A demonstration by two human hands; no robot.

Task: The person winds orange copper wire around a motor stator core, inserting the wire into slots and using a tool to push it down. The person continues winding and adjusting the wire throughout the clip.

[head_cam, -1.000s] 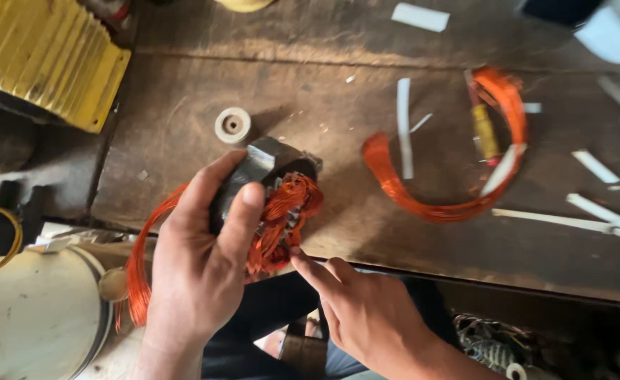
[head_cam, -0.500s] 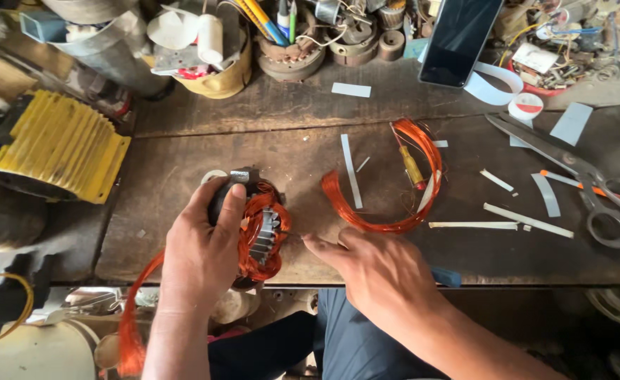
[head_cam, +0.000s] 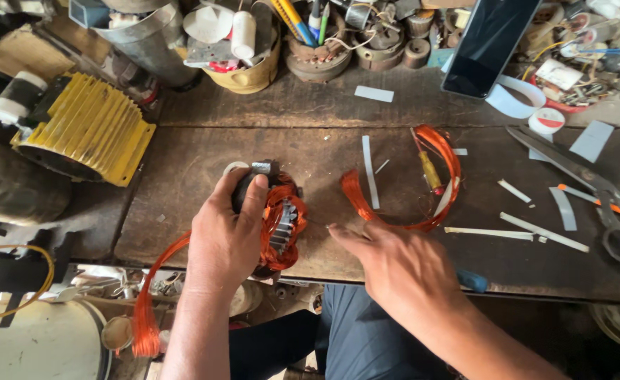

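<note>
Near the bench's front edge, mid-frame, my left hand (head_cam: 229, 236) grips one stator (head_cam: 278, 222), my right hand (head_cam: 401, 271) hovers loosely open beside it over bare wood, one loose coil (head_cam: 408, 186) beyond, one scissors (head_cam: 591, 186) far right.

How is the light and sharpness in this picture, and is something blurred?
Head view: soft, even light on the wooden bench, only weak shadows; the left hand and copper coil look sharp; the right hand is slightly soft; the dark phone screen shows no glare.

Head camera, steeply down, close
</note>
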